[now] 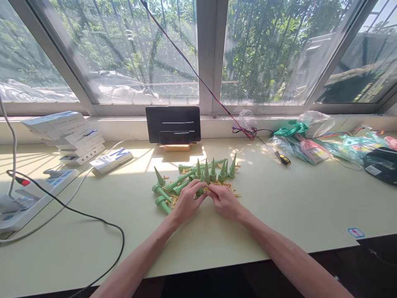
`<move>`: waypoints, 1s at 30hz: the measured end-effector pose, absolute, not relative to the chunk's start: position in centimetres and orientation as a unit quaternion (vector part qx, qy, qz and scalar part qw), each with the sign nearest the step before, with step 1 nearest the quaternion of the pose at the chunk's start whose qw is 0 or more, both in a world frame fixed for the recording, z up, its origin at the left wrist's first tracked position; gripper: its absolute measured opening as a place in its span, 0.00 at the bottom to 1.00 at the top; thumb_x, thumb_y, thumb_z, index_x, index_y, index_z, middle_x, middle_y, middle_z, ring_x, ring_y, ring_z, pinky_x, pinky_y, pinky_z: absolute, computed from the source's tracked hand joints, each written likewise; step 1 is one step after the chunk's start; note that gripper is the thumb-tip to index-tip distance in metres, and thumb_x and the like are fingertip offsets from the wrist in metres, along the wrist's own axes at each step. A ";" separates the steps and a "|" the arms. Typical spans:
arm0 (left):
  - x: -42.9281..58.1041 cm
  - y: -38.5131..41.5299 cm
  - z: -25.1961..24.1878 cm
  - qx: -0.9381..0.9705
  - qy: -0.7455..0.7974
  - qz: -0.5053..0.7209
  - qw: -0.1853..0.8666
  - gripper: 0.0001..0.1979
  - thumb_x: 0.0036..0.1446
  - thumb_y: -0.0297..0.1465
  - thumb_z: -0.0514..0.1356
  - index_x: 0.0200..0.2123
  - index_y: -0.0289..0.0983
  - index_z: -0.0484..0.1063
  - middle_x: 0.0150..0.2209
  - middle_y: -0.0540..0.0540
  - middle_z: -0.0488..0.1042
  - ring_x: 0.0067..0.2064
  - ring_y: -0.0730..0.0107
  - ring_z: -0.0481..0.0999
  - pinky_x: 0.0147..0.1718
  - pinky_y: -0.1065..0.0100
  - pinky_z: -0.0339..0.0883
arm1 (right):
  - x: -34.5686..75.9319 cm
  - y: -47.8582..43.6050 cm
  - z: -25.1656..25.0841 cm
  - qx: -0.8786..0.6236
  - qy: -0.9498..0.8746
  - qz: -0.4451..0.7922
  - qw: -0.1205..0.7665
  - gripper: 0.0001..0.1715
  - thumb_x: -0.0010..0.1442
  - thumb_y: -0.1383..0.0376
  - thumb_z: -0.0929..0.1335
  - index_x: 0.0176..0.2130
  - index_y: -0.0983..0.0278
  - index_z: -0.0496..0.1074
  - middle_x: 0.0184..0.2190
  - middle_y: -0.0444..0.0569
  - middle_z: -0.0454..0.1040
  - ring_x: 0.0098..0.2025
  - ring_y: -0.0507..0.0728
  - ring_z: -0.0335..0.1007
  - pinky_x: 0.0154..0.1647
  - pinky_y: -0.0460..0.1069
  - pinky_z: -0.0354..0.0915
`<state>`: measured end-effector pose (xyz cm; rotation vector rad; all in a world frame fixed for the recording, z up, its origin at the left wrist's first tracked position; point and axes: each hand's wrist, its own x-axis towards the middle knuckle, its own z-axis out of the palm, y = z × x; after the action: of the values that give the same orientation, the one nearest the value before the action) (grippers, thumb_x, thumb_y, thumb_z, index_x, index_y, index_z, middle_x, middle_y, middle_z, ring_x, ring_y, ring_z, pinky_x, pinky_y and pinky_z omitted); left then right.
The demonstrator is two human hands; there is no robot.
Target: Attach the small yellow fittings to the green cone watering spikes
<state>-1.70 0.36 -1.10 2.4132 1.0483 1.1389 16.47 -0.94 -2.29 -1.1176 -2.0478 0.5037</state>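
My left hand is closed around a green plastic plant watering spike, whose tip points up between the fingers. Close against it, my right hand pinches a small yellow plastic piece at the spike's side; the fingers partly hide where the two meet. Behind both hands, several green watering spikes stand upright in a row. To the left, other green spikes lie on their sides. Small yellow plastic fittings are scattered among them and beside my right hand.
A black tablet stands at the back on a cardboard support. At left are white boxes, a power strip and a black cable. Toward the right lie a screwdriver, bagged wires and a black case.
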 end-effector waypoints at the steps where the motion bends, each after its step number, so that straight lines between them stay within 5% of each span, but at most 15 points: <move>1: -1.7 0.4 -1.1 0.834 0.363 0.393 0.138 0.10 0.60 0.26 0.61 0.45 0.40 0.72 0.41 0.46 0.74 0.41 0.67 0.76 0.39 0.67 0.71 | 16.5 -0.9 -2.3 -0.436 -0.798 0.194 0.368 0.12 0.67 0.67 0.60 0.32 0.62 0.67 0.24 0.43 0.66 0.24 0.51 0.58 0.26 0.46 0.49; 30: -2.0 0.5 -1.1 0.840 0.343 0.385 0.165 0.09 0.62 0.27 0.61 0.46 0.41 0.72 0.42 0.46 0.74 0.42 0.67 0.76 0.41 0.66 0.72 | 16.4 -1.0 -2.3 -0.466 -0.788 0.201 0.349 0.16 0.67 0.65 0.59 0.28 0.63 0.66 0.19 0.41 0.60 0.22 0.50 0.51 0.25 0.46 0.46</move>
<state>-1.99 0.54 -1.09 2.3943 0.9781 1.0979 16.35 -0.98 -2.25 -1.2066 -2.0424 0.5205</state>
